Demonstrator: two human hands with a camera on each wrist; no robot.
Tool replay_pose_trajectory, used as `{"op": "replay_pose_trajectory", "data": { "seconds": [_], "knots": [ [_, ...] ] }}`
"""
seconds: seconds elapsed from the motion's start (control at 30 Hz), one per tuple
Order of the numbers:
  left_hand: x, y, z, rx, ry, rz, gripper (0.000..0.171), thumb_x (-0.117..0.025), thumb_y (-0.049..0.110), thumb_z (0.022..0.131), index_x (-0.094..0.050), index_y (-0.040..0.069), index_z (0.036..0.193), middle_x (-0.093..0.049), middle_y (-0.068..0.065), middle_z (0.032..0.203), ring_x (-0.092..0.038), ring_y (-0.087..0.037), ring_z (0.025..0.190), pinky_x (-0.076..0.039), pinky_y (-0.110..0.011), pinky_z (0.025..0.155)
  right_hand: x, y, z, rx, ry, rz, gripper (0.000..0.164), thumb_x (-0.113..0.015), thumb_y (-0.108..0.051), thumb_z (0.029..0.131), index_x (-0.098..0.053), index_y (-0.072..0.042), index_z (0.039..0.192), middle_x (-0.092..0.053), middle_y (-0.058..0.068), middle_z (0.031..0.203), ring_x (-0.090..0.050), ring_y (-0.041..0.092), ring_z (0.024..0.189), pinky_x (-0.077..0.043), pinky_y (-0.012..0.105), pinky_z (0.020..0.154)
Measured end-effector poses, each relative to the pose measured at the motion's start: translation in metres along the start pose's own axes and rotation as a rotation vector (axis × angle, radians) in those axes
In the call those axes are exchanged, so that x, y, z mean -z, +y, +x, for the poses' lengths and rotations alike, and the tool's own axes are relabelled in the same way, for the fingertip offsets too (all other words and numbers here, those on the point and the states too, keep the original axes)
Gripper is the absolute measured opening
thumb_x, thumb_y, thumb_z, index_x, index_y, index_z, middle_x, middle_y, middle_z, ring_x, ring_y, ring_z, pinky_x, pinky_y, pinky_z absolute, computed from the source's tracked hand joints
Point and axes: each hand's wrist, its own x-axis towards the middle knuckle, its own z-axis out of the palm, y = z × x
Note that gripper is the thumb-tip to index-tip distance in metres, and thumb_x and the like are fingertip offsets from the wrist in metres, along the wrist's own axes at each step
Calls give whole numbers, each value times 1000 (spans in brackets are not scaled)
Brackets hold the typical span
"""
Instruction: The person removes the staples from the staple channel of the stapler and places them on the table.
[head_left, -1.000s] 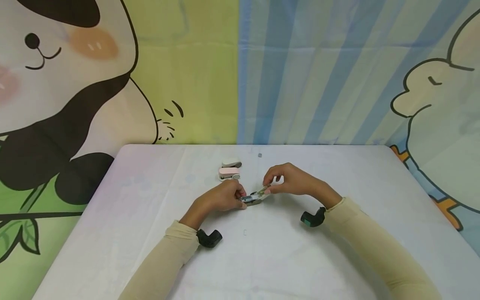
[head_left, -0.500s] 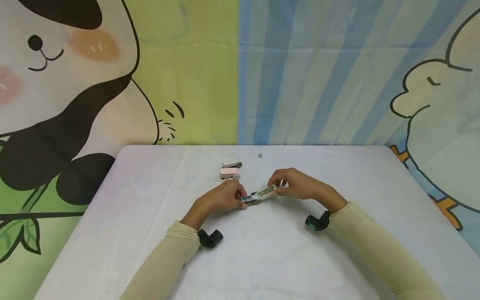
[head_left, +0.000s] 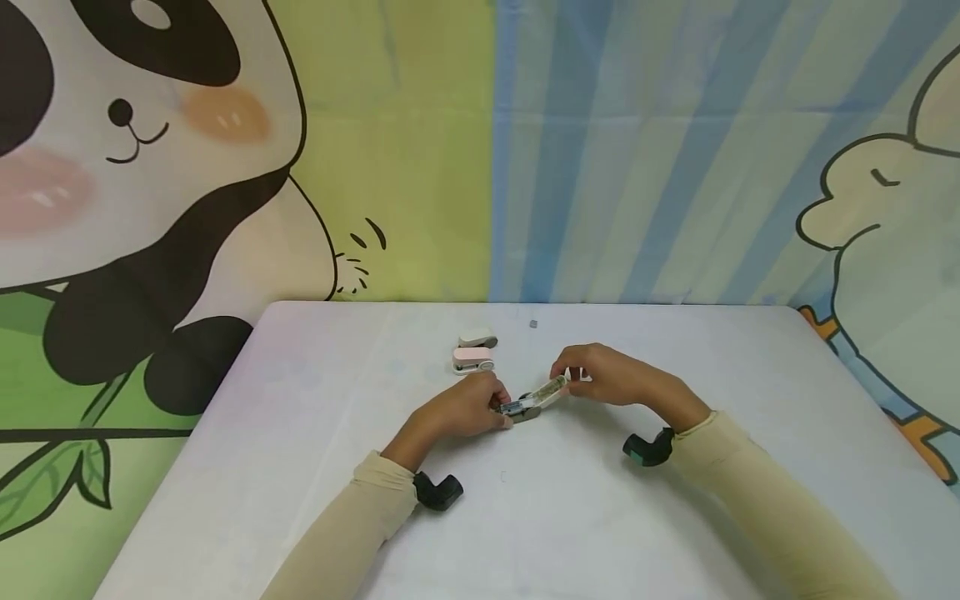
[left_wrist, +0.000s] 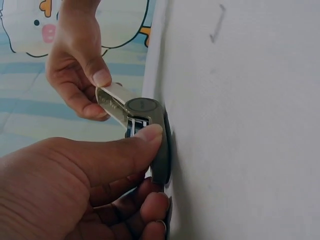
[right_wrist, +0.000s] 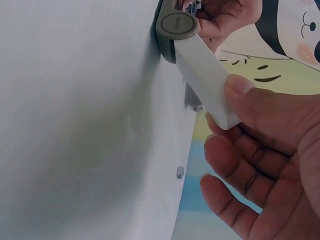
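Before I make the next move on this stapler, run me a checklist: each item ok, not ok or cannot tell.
1. Left hand grips the grey base: ok.
2. Right hand pinches the white cover near its free end: ok.
3. Cover swung open, away from the base: ok.
4. Staples seated in the inner track: cannot tell, the left thumb hides part of it.
5. Table free of loose bits: not ok, what looks like a single staple lies on it.
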Motion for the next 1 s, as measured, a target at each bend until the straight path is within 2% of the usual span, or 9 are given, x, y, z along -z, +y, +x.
{"op": "replay_pose_trajectory", "data": {
  "seconds": [0.1,0.23,0.43,0.7,0.9,1.0],
  "knots": [
    [-5,6,8,21,16,17,18,-76,18,86,-67,7,97,-56,2,87,-50,-13,78,-44,-29,70,5,9,-4,-3,10,-1,21,-68,-7,91,-66,-6,113,-63,-1,106,-56,11,85,-50,41,78],
    [-11,14,25,19,41,34,17,-74,19,88,-66,8,97,-55,3,87,-51,-12,77,-43,-28,70,15,20,-14,-68,24,-3,22,-68,-8,91,-66,-6,113,-62,-1,102,-56,13,83,-49,38,75],
    [-18,27,60,1,72,82,13,-73,18,89,-67,8,95,-55,3,86,-51,-12,77,-42,-27,69,32,32,-30,-146,31,-52,23,-68,-9,92,-64,-4,114,-60,0,97,-55,16,81,-49,34,72],
    [-21,40,108,-15,135,163,16,-71,18,91,-70,6,102,-60,0,93,-54,-12,80,-44,-27,72,59,36,-35,-193,64,-209,22,-68,-2,90,-65,-4,112,-61,4,103,-56,15,79,-48,33,66],
    [-23,47,134,8,219,163,19,-72,19,90,-73,8,105,-66,0,95,-56,-11,80,-44,-26,72,75,45,-36,-252,73,-249,24,-66,0,91,-65,-1,115,-60,9,107,-56,19,81,-48,35,68],
    [-26,49,143,41,258,115,18,-73,18,89,-74,8,105,-67,1,92,-56,-11,77,-44,-25,69,80,53,-36,-276,87,-226,26,-65,1,91,-64,1,116,-60,13,109,-55,21,83,-48,37,70]
  ]
}}
